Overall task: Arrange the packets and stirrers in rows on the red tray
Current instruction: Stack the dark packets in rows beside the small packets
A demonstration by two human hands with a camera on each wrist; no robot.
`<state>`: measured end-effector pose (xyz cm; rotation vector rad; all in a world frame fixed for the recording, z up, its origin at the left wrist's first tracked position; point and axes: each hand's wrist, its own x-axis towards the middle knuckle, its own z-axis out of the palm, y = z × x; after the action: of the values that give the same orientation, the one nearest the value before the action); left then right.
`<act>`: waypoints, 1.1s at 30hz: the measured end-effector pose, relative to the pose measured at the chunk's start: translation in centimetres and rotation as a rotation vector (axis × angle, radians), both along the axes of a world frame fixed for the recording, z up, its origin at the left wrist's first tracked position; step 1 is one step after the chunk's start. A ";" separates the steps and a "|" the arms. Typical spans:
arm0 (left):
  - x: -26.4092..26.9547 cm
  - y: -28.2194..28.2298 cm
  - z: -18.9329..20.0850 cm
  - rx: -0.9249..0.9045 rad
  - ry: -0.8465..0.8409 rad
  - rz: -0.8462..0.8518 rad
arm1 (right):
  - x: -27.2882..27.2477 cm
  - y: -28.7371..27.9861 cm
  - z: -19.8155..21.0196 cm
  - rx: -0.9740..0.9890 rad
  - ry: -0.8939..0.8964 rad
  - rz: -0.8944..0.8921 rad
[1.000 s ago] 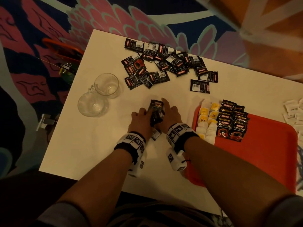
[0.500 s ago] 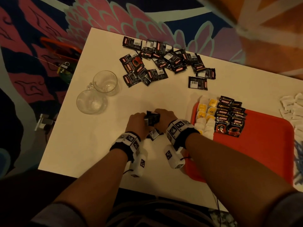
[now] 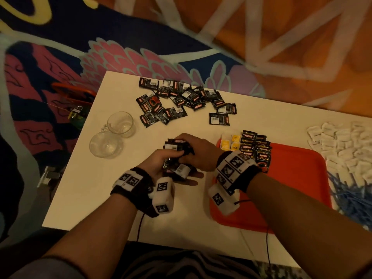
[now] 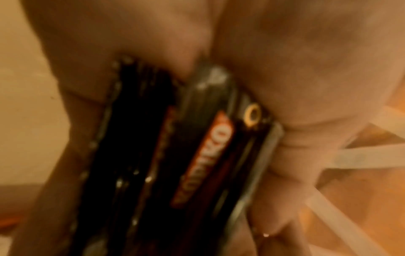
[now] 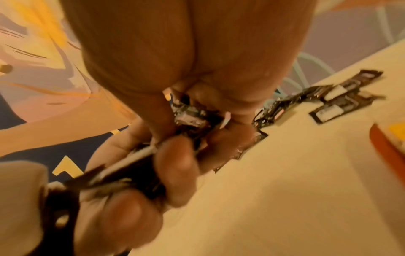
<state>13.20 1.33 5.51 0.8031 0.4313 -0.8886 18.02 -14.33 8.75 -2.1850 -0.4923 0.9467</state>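
Observation:
Both hands hold one stack of black coffee packets (image 3: 174, 156) just above the white table, left of the red tray (image 3: 298, 178). My left hand (image 3: 161, 164) grips the stack from below and the side, and the packets (image 4: 197, 155) fill the left wrist view. My right hand (image 3: 198, 151) curls over the stack's top (image 5: 190, 117). On the tray's far left corner lie rows of yellow tea packets (image 3: 229, 142) and black coffee packets (image 3: 256, 146). More black packets (image 3: 181, 99) lie scattered at the table's far side.
Two empty glass mugs (image 3: 112, 133) stand at the table's left. White sugar packets (image 3: 342, 141) and blue stirrers (image 3: 352, 196) are piled right of the tray. A patterned carpet surrounds the table.
The hands gathered the packets off the table into a stack and lifted it, drawing it closer to me. The head view has tilted up and shifted right.

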 end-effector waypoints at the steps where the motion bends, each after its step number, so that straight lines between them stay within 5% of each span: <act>1: 0.2 -0.8 0.8 0.027 -0.001 0.002 | -0.2 -0.7 0.7 0.010 -0.047 -0.031; 6: 0.5 -5.3 4.2 0.143 -0.019 0.133 | -1.0 -5.4 4.0 0.021 -0.356 -0.139; 13: -1.2 -14.0 8.9 0.138 -0.070 0.237 | -3.8 -11.7 9.1 -0.218 -0.385 0.276; 23: -5.4 -25.1 12.2 0.004 -0.162 0.275 | -7.1 -22.2 11.6 -0.127 -0.544 0.199; 33: -8.2 -28.9 12.1 -0.186 -0.367 0.341 | -8.6 -27.0 13.7 0.005 -0.606 0.088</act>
<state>5.01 -27.54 17.56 0.6768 0.1510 -0.4425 9.42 -41.29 22.42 -2.4452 -0.8719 0.3019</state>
